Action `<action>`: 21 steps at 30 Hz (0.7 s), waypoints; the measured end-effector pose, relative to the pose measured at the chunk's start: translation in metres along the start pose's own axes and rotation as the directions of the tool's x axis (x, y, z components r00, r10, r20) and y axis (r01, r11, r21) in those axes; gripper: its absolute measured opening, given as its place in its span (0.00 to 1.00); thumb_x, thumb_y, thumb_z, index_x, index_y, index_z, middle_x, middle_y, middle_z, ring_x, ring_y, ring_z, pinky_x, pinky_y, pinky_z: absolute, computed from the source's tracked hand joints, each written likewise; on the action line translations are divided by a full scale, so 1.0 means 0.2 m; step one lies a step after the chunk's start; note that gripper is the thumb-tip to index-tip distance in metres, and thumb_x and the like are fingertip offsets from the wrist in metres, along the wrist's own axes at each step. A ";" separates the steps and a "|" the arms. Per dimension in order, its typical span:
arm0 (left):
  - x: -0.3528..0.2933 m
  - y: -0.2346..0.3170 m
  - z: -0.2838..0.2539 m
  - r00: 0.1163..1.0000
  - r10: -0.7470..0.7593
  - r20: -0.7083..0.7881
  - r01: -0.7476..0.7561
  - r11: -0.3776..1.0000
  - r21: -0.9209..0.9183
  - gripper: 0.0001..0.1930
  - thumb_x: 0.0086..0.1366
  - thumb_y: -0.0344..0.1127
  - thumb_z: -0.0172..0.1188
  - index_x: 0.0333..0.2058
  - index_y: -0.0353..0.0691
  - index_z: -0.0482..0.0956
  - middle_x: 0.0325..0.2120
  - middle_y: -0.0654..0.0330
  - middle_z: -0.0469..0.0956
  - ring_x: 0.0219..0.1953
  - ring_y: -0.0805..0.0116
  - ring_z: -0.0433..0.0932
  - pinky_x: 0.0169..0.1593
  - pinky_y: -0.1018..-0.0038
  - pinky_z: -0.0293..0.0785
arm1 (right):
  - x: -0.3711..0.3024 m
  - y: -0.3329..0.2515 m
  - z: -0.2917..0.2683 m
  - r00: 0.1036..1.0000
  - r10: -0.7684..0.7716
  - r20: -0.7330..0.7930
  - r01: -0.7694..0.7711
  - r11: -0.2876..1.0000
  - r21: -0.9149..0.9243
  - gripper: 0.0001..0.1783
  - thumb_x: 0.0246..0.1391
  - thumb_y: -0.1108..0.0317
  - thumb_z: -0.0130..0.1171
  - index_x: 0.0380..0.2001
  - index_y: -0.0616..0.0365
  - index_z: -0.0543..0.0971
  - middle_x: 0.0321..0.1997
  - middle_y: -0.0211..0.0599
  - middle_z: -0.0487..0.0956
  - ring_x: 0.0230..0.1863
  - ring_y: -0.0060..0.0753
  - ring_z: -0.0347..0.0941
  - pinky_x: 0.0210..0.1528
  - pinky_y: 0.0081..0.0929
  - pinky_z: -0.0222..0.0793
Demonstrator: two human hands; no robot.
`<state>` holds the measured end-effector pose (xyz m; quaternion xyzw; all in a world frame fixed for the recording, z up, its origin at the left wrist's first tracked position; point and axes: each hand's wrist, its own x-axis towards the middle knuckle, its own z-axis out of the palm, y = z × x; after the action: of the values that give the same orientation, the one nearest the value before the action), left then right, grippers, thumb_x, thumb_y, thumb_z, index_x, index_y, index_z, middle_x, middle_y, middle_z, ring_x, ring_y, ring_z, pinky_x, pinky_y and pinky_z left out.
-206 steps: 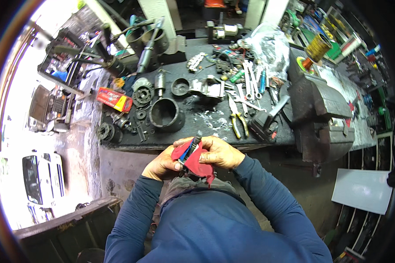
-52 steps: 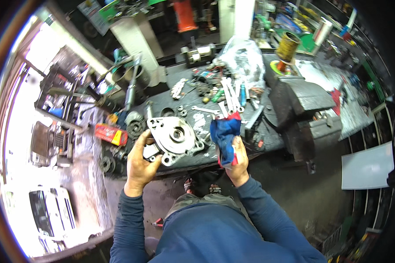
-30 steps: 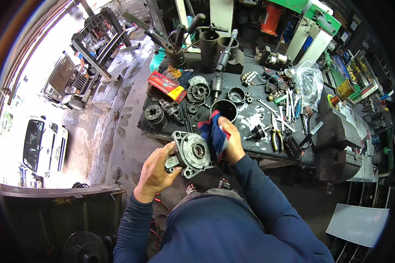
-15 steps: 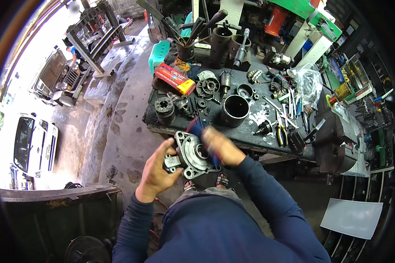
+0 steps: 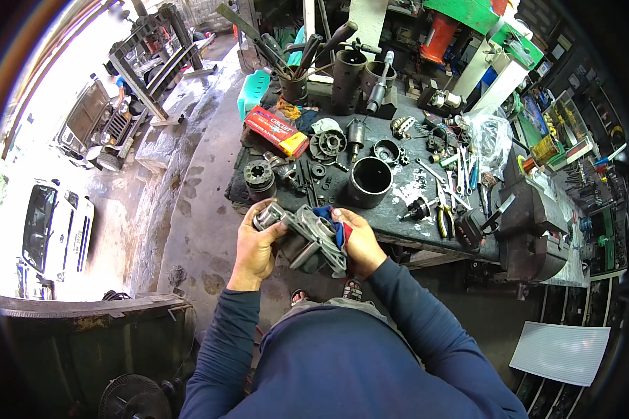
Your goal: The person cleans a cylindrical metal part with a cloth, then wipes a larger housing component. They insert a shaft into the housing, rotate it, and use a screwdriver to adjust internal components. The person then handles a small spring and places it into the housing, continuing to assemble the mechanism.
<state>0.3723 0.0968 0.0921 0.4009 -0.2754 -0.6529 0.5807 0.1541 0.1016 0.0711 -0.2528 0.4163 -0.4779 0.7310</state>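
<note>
Turned edge-on since the earlier frame, the metal housing (image 5: 304, 243) sits between the left grip (image 5: 254, 247), clasped round its narrow end, and the right grip (image 5: 361, 246), bunching a soft cloth (image 5: 340, 229) against its flanged side, seemingly heavy, rigid and best held by that end.

Tilted metal housing (image 5: 305, 242) against cloth (image 5: 342, 230)

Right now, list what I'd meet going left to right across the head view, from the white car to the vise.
White car → left hand → metal housing → cloth → right hand → pliers → vise.
</note>
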 end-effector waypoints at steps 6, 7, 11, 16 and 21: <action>0.01 -0.12 0.08 0.982 0.053 -0.180 -0.071 0.993 -0.097 0.14 0.70 0.30 0.69 0.52 0.39 0.79 0.42 0.61 0.86 0.44 0.67 0.87 0.52 0.65 0.86 | 0.00 -0.14 -0.12 0.992 -0.126 0.027 0.098 0.870 0.483 0.27 0.77 0.52 0.55 0.69 0.57 0.72 0.62 0.40 0.81 0.58 0.35 0.81 0.63 0.38 0.77; 0.01 -0.13 0.10 0.971 -0.008 -0.237 -0.017 0.994 -0.106 0.13 0.71 0.32 0.69 0.51 0.41 0.78 0.42 0.61 0.86 0.44 0.66 0.87 0.51 0.64 0.86 | -0.01 -0.13 -0.09 0.975 -0.207 0.077 0.156 0.893 0.423 0.26 0.76 0.54 0.55 0.70 0.54 0.70 0.60 0.40 0.81 0.53 0.34 0.82 0.57 0.37 0.80; -0.06 -0.16 0.19 0.933 -0.090 -0.348 0.061 0.994 -0.093 0.12 0.71 0.38 0.67 0.49 0.48 0.75 0.42 0.62 0.85 0.42 0.62 0.86 0.47 0.55 0.85 | 0.02 -0.13 -0.03 0.952 -0.293 0.085 0.305 0.897 -0.321 0.24 0.74 0.66 0.58 0.69 0.55 0.69 0.55 0.33 0.81 0.49 0.24 0.80 0.51 0.28 0.79; -0.12 -0.06 0.10 0.949 -0.315 0.009 0.315 0.945 -0.084 0.23 0.75 0.54 0.57 0.59 0.46 0.75 0.51 0.56 0.84 0.48 0.56 0.86 0.51 0.52 0.83 | 0.14 -0.23 -0.14 0.927 -0.303 0.223 0.331 0.938 -0.100 0.22 0.74 0.67 0.60 0.66 0.59 0.73 0.51 0.28 0.82 0.48 0.19 0.77 0.55 0.25 0.76; -0.11 -0.10 0.11 0.882 -0.412 0.230 0.425 0.905 -0.009 0.35 0.72 0.67 0.58 0.65 0.48 0.75 0.52 0.57 0.84 0.47 0.59 0.88 0.39 0.50 0.90 | 0.16 -0.31 -0.19 0.821 -0.282 0.497 0.521 0.726 -0.449 0.26 0.73 0.63 0.61 0.68 0.60 0.72 0.52 0.36 0.85 0.52 0.28 0.81 0.58 0.31 0.76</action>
<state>0.3437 0.1205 0.0914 0.3579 -0.2262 -0.8112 0.4033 0.0976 0.0475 0.0871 -0.6348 0.3160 -0.4205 0.5660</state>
